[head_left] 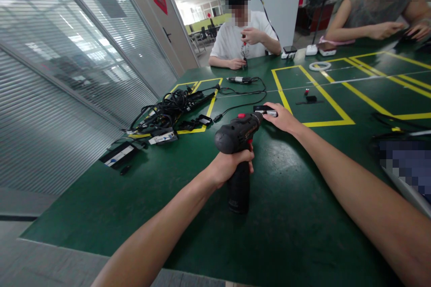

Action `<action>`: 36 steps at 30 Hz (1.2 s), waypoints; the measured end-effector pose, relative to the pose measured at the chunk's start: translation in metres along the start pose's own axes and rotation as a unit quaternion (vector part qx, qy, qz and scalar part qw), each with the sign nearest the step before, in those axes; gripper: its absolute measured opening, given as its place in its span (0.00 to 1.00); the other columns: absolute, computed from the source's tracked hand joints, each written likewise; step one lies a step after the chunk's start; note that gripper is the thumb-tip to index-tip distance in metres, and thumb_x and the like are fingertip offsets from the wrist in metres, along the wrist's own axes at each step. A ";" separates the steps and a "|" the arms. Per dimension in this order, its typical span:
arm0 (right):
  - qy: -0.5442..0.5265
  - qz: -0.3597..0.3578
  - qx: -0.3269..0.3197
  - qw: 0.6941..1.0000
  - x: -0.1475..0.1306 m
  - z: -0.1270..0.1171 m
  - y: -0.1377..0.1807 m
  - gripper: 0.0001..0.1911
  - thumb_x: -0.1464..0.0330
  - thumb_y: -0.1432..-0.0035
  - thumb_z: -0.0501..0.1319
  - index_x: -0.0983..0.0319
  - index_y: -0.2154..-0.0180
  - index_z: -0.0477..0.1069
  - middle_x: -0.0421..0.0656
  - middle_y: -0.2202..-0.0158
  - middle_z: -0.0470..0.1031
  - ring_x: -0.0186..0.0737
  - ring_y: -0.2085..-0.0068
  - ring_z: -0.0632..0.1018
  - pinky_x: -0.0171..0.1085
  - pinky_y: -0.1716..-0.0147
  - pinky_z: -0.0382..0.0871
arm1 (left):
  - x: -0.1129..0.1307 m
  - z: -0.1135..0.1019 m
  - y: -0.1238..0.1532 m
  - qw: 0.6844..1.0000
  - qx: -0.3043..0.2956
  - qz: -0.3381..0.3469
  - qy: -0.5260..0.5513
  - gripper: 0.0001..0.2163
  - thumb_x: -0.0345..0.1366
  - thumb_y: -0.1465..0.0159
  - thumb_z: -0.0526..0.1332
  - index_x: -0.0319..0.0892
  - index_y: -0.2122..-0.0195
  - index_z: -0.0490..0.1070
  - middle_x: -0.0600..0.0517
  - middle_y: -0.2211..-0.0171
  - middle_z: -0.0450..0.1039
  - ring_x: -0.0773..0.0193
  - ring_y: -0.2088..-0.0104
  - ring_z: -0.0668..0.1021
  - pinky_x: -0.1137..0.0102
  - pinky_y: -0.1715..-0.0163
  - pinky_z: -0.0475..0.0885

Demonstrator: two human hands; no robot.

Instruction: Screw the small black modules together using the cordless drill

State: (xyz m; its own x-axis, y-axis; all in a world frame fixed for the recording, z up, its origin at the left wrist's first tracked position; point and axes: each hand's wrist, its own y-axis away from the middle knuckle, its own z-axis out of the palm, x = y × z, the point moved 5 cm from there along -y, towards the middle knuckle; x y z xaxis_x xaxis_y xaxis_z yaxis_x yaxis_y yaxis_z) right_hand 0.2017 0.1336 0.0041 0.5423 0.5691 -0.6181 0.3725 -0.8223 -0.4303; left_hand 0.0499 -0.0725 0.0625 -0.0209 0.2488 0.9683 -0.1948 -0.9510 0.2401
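Observation:
My left hand (232, 163) is wrapped round the handle of a black cordless drill (238, 136) with a red button on top, held above the green table (296, 215), nose pointing away and to the right. My right hand (281, 118) reaches past the drill's nose and its fingers close on a small black-and-white object (264, 109) lying on the table near a yellow marking line. I cannot make out what that object is.
A tangle of black cables and adapters (171, 112) lies at the left, more cable and a small tool (240, 80) beyond. A person in a white shirt (244, 38) sits opposite; another person's arms (380, 29) rest at the far right. A blurred screen (407, 166) sits at my right.

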 end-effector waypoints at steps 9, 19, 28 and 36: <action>0.002 0.002 -0.005 1.000 -0.001 -0.001 -0.001 0.24 0.62 0.45 0.61 0.57 0.45 0.68 0.48 0.52 0.70 0.50 0.52 0.74 0.47 0.50 0.66 | 0.001 0.000 0.000 1.000 0.001 0.003 -0.001 0.08 0.32 0.47 0.60 0.38 0.67 0.65 0.55 0.79 0.66 0.69 0.79 0.72 0.73 0.75 0.67; -0.016 -0.001 -0.017 1.000 0.000 -0.001 -0.002 0.24 0.69 0.47 0.59 0.56 0.46 0.68 0.46 0.54 0.70 0.49 0.54 0.75 0.47 0.51 0.67 | 0.001 0.000 -0.001 1.000 0.001 0.005 -0.006 0.08 0.33 0.47 0.60 0.37 0.66 0.65 0.54 0.80 0.67 0.68 0.79 0.72 0.72 0.75 0.68; -0.017 -0.014 -0.019 1.000 -0.001 0.000 -0.001 0.26 0.68 0.48 0.60 0.58 0.46 0.67 0.47 0.54 0.69 0.48 0.55 0.74 0.46 0.51 0.67 | 0.003 0.000 0.000 1.000 0.005 0.007 -0.007 0.08 0.32 0.47 0.60 0.37 0.67 0.65 0.54 0.79 0.67 0.68 0.79 0.72 0.72 0.75 0.68; -0.008 -0.023 -0.015 1.000 -0.002 0.000 -0.001 0.26 0.68 0.49 0.61 0.58 0.46 0.67 0.47 0.54 0.69 0.48 0.54 0.74 0.46 0.50 0.66 | 0.003 0.001 0.001 1.000 0.005 0.006 -0.011 0.08 0.33 0.47 0.60 0.37 0.67 0.65 0.54 0.80 0.67 0.68 0.80 0.72 0.73 0.74 0.68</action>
State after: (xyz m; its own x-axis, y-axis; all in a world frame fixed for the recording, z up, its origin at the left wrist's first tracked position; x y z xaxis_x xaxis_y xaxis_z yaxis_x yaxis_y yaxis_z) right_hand 0.2004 0.1334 0.0060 0.5121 0.6058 -0.6089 0.4185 -0.7951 -0.4390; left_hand 0.0505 -0.0724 0.0655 -0.0012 0.2342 0.9722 -0.1839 -0.9557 0.2300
